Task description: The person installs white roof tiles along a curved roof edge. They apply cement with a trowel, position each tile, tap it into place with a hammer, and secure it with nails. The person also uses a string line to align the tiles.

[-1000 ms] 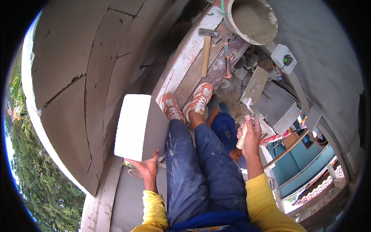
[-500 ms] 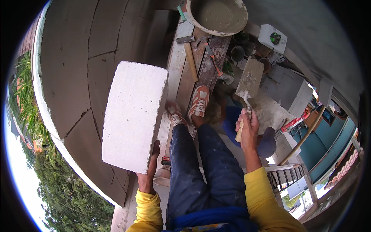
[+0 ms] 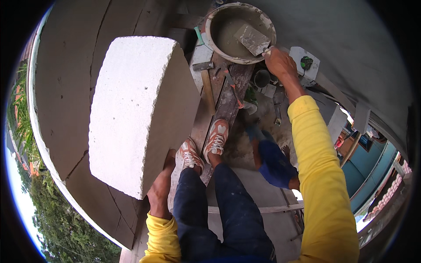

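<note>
A large white aerated-concrete block (image 3: pixel 127 114) is tilted up beside my legs on the left. My left hand (image 3: pixel 160 189) grips its lower right end from beneath; part of the fingers is hidden behind the block. With my arm stretched far forward, my right hand (image 3: pixel 283 66) is closed round the handle of a trowel (image 3: pixel 253 40). The flat blade lies over the grey mortar (image 3: pixel 226 33) inside a round tub (image 3: pixel 208 37). Whether the blade touches the mortar I cannot tell.
A mallet (image 3: pixel 208 90) and an orange-handled hammer (image 3: pixel 234 90) lie on the planks (image 3: pixel 197 127) under my shoes. Left is a grey block wall (image 3: pixel 66 101). Below on the right, another person (image 3: pixel 276 164) in blue is at work. A tape measure (image 3: pixel 306 62) sits on a white block.
My right hand has carried the trowel forward from beside my legs to the tub. The block in my left hand has risen closer and tilted, showing more of its right side.
</note>
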The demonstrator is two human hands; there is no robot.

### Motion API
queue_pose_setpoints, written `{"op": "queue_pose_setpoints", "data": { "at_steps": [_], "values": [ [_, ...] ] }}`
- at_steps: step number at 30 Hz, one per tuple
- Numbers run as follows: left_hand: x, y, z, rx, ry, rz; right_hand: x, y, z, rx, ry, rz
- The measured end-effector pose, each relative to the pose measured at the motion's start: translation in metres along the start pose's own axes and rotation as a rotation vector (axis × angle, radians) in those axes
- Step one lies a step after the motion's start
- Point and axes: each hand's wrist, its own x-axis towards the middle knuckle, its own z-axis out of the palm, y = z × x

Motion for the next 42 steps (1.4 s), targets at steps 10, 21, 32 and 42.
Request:
{"op": "queue_pose_setpoints", "data": {
  "at_steps": [10,21,32,42],
  "values": [
    [0.018,-0.043,0.022,0.163,0.061,0.466,0.104,-0.05,0.052,-0.028,-0.124,-0.097],
    [0.048,-0.016,0.027,-0.175,0.094,0.258,-0.021,0.038,0.021,0.422,0.029,0.051],
    [0.065,0.07,0.023,-0.32,0.268,0.434,-0.154,-0.022,-0.082,0.884,0.592,-0.348],
    [0.071,0.067,0.028,-0.291,0.291,0.474,-0.185,-0.024,-0.052,0.105,0.867,-0.486]
  ]
}}
